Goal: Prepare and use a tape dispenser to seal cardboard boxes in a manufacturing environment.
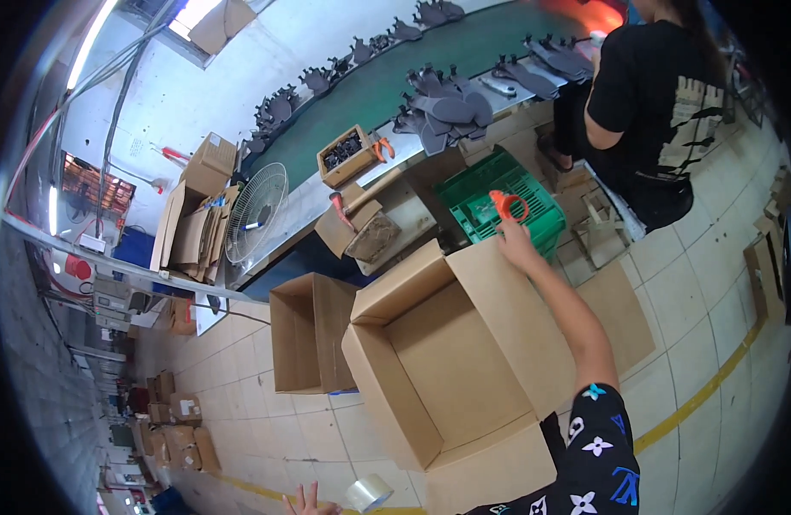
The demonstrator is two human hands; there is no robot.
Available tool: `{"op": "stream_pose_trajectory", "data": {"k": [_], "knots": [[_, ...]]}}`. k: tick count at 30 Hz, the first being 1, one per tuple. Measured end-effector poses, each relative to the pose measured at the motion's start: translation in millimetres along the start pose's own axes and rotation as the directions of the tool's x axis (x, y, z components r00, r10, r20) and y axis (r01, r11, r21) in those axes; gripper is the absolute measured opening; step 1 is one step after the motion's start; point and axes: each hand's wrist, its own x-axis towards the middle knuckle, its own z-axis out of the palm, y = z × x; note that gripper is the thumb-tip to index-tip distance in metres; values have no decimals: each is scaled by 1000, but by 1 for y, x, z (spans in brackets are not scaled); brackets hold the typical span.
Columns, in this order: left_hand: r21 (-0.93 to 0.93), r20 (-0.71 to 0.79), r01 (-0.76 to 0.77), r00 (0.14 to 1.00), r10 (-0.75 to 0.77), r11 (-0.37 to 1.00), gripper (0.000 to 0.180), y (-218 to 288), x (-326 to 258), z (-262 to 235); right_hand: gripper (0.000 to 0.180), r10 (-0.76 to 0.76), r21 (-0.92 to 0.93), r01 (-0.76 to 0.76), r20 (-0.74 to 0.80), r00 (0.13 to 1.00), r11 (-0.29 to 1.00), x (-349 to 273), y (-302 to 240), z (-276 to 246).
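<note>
Two hands: both are yours, one high and one at the bottom edge.
Right hand (516,239): your arm stretches toward 1 o'clock; the fingers are closed around the orange-handled scissors (508,204), and the blades are hidden, so only the handle loops show.
Scissors' place: they sit just above the far flap of the big open cardboard box (451,360), in front of the green plastic crate (490,193).
Left hand (310,502): at 6 o'clock, cut off by the frame; a few fingers are spread and hold nothing, the palm is out of sight.
Tape roll (367,493): clear, just beside your left hand at its 3 o'clock; whether they touch is hard to tell.
Big box: open, nothing inside, its near flap partly covered by your black patterned sleeve (588,455).
Smaller box (308,342): at the big box's 9 o'clock, standing on the tiled floor, touching it.
Another person (653,103): at 1 o'clock, seated at the green conveyor (370,94); their hands are hidden.
Dark pieces (447,107): piled on the conveyor; too small to make out in detail.
Fan (256,211): at 11 o'clock, beside stacked flat cartons.
</note>
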Motion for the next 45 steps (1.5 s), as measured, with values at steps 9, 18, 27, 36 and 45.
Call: {"op": "stream_pose_trajectory", "data": {"k": [9, 18, 27, 36, 45], "knots": [[111, -436, -623, 670, 601, 775, 10, -20, 69, -46, 54, -324, 422, 134, 418, 849, 897, -169, -324, -180], [151, -660, -881, 248, 709, 448, 16, -69, 38, -100, 93, -292, 672, 36, 272, 917, 740, -244, -503, -158], [-513, -229, -726, 631, 742, 459, 40, -113, 34, -50, 71, -424, 441, 175, 563, 710, 880, -235, -529, -255], [-440, -387, -816, 550, 740, 376, 58, -126, 2, -19, 70, -338, 275, 198, 808, 483, 941, -233, -554, -317], [-727, -515, -685, 598, 615, 57, 23, -102, 22, 41, 73, -292, 260, 133, 841, 455, 956, -249, -533, -332]]}}
